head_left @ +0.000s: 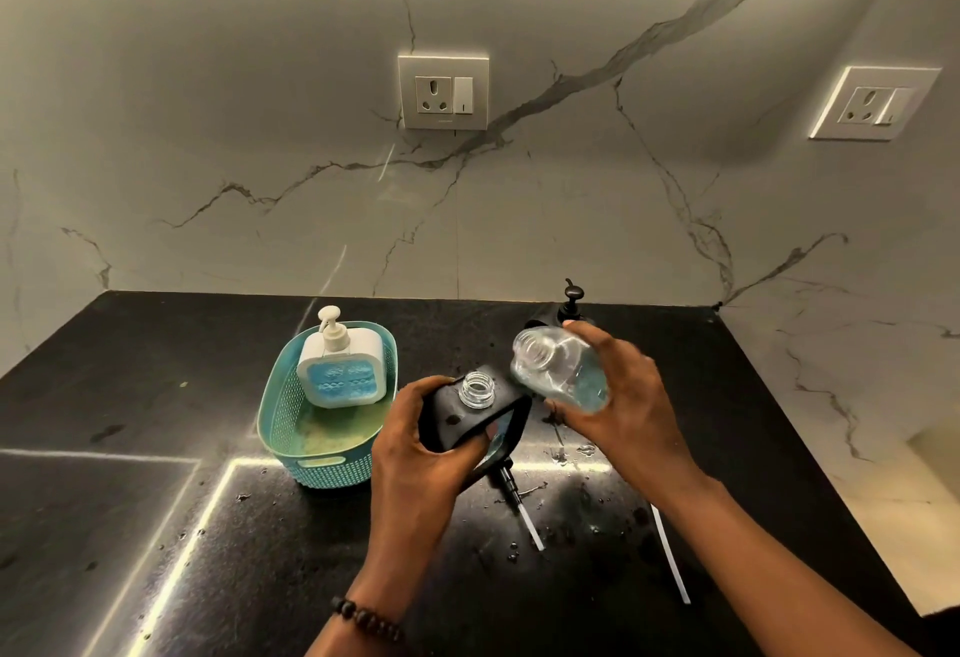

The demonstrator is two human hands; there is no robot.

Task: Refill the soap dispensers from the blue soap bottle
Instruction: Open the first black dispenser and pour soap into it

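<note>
My left hand (pixel 415 440) grips a black soap dispenser (pixel 457 414) with an open clear neck, held tilted above the counter. My right hand (pixel 626 396) holds a clear soap bottle (pixel 558 370) with a little blue liquid in its bottom; it is tipped, its open mouth pointing up and left, just right of the dispenser's neck. A black pump head with a white tube (pixel 519 503) lies on the counter under the dispenser. A white dispenser with blue soap (pixel 340 368) stands in a teal basket (pixel 322 464). Another black pump dispenser (pixel 570 300) stands behind my right hand.
The black counter (pixel 156 422) is wet with drops near the middle. A second white tube (pixel 670 555) lies right of my right forearm. The marble wall behind carries two sockets (pixel 443 92). The counter ends at the right, with a lower pale surface (pixel 930 453) beyond.
</note>
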